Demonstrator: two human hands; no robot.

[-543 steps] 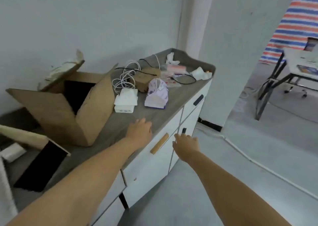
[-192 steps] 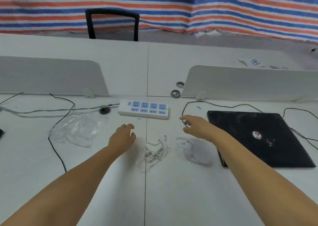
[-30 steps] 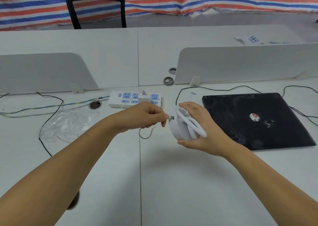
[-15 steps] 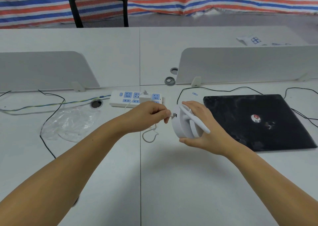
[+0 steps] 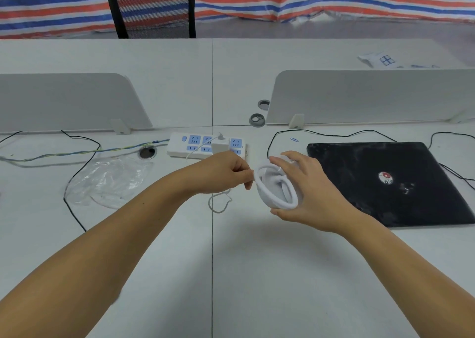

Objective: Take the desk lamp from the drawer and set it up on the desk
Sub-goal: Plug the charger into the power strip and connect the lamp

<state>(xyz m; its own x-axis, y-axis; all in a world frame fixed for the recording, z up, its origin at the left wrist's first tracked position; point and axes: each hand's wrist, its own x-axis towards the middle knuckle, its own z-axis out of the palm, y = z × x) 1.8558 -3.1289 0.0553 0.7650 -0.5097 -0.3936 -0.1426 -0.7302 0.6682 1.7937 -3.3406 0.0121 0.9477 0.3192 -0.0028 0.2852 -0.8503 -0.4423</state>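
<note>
White desk lamp (image 5: 276,188), folded, off the desk (image 5: 257,273) in curled right hand (image 5: 305,191) near power strip (image 5: 205,145). Left hand (image 5: 226,174) pinches cable (image 5: 218,201) at its base. Unfolding, placing remain.

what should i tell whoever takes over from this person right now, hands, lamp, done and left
Right hand: holds the folded white desk lamp above the desk, base on edge.
Left hand: pinches the white cable end at the lamp's base rim.
White adapter sits in the power strip.
Done: lamp is at the desk, adapter plugged in.
Left: confirm the cable is seated (the joint is hidden), stand the lamp down, unfold its arm.
</note>
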